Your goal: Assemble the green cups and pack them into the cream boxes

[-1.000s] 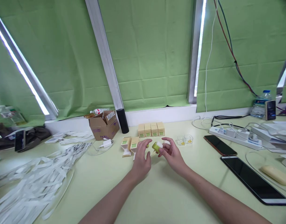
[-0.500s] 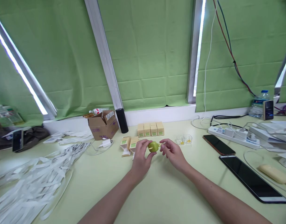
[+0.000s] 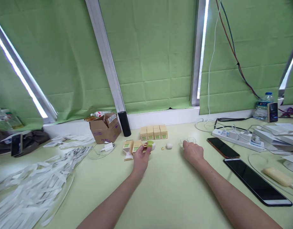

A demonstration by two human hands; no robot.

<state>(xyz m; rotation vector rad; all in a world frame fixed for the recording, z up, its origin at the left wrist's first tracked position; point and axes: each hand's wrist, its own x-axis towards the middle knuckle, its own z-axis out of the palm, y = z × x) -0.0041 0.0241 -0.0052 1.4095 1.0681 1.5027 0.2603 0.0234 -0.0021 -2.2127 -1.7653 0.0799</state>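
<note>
My left hand [image 3: 141, 161] is closed around a small round green case [image 3: 150, 143] with a pale cord loop on its left and a white end facing right. To the right of it, a small white cylinder-shaped piece [image 3: 169, 146] and a tiny yellow piece [image 3: 162, 148] lie on the table. My right hand [image 3: 193, 152] reaches to the small clear plastic containers [image 3: 191, 139], its fingers curled at the left one. Its fingertips are hidden, so what they pinch does not show.
Several small cardboard boxes [image 3: 153, 132] stand in a row at the back; two opened ones [image 3: 128, 148] lie nearer. A brown carton [image 3: 105, 128] and black cylinder [image 3: 124, 123] stand left. White straps [image 3: 39, 181] cover the left side. Phones [image 3: 256, 181] and a power strip [image 3: 237, 137] lie right.
My right hand has moved right, from the green case to the clear containers. A white piece and a tiny yellow piece now lie on the table. My left hand has shifted slightly left with the case.
</note>
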